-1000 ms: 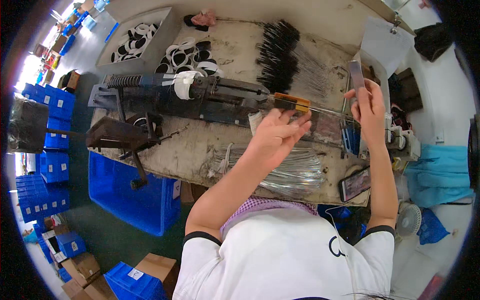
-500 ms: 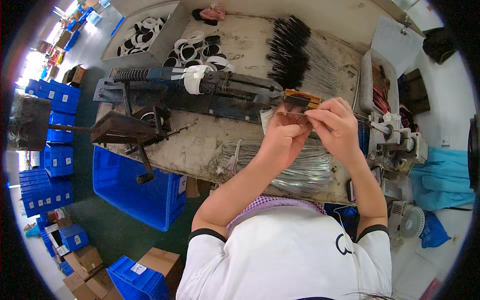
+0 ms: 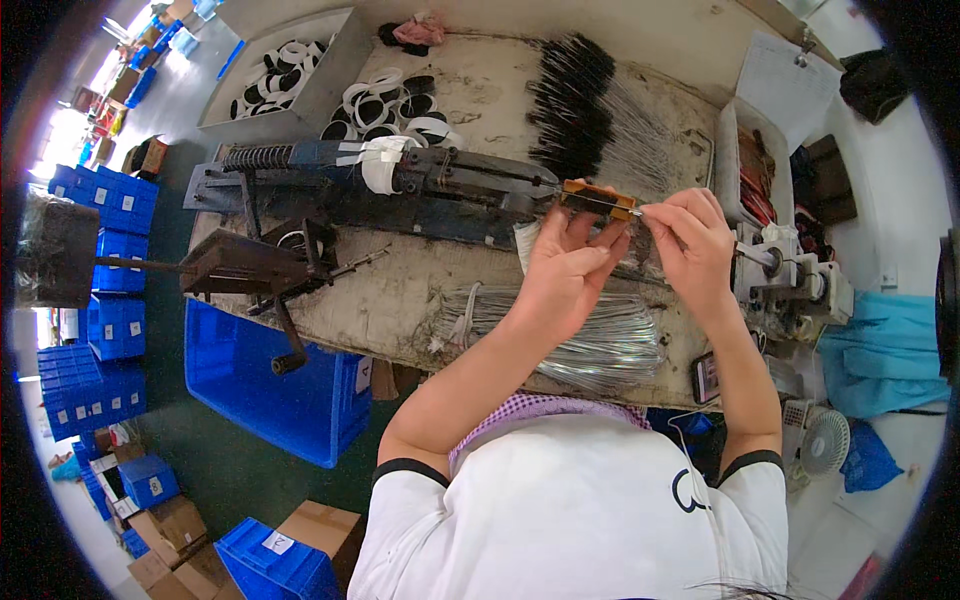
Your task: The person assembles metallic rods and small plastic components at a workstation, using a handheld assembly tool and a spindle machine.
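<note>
A long dark metal bench machine (image 3: 450,195) with a coil spring lies across the table. At its right end sits an orange-yellow block (image 3: 600,197) with a dark strip along its middle. My left hand (image 3: 565,275) reaches up to the block's near side, fingers bent against it; anything in them is hidden. Beyond the block's right end, my right hand (image 3: 697,240) pinches a thin metal wire (image 3: 637,212) between thumb and forefinger, the wire running into the block. Below my hands lies a tied bundle of silvery wires (image 3: 610,345).
Twisted-wire brushes with black bristles (image 3: 570,110) lie in a pile at the back. Black-and-white rings (image 3: 375,105) lie left of them, more in a metal tray (image 3: 340,70). A hand crank (image 3: 288,360) juts over a blue bin (image 3: 270,400). A small motor unit (image 3: 800,280) stands right.
My right hand has moved slightly up and right with the wire, which now lies at the block rather than below it. My left fingers have risen against the block.
</note>
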### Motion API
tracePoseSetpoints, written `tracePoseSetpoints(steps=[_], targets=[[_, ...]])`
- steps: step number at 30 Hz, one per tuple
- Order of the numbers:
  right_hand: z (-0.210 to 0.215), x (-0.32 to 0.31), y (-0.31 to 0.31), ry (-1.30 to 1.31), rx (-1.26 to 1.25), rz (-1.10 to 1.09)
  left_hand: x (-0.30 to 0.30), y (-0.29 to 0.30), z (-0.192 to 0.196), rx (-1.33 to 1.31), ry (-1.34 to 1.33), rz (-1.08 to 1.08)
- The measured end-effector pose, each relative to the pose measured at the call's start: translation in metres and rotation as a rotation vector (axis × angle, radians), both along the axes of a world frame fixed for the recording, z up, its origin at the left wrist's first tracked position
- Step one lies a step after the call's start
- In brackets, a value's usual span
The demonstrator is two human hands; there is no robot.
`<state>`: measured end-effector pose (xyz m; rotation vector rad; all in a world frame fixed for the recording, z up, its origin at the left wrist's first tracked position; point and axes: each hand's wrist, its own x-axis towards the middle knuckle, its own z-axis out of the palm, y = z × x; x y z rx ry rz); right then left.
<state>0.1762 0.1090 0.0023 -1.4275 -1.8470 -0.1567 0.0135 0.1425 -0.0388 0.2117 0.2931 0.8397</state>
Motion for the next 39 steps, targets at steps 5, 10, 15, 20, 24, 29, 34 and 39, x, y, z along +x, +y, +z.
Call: tracePoseSetpoints(steps=[5, 10, 15, 20, 24, 29, 34, 39], targets=[[0.003, 0.000, 0.001, -0.041, -0.023, -0.006, 0.000, 0.000, 0.000, 0.055, 0.086, -0.002], [0.002, -0.010, 0.007, -0.048, -0.075, -0.008, 0.001, 0.000, -0.002, 0.052, 0.099, 0.001], [0.009, -0.011, 0.007, -0.123, -0.080, -0.018, 0.000, 0.002, -0.005, 0.058, 0.073, -0.010], [0.011, -0.009, 0.001, -0.185, -0.071, -0.044, 0.000, 0.002, -0.008, 0.047, 0.068, 0.006], [0.013, -0.014, -0.001, -0.056, -0.060, 0.036, -0.002, 0.003, -0.005, 0.057, 0.057, -0.016], [0.012, -0.025, 0.001, -0.028, -0.134, 0.197, -0.004, 0.003, -0.014, 0.130, -0.002, -0.037], [0.000, -0.024, 0.005, -0.091, -0.060, -0.028, 0.001, 0.001, -0.010, 0.118, -0.008, 0.009], [0.003, -0.021, -0.003, 0.010, -0.089, 0.141, -0.001, 0.002, -0.008, 0.103, -0.010, 0.022]])
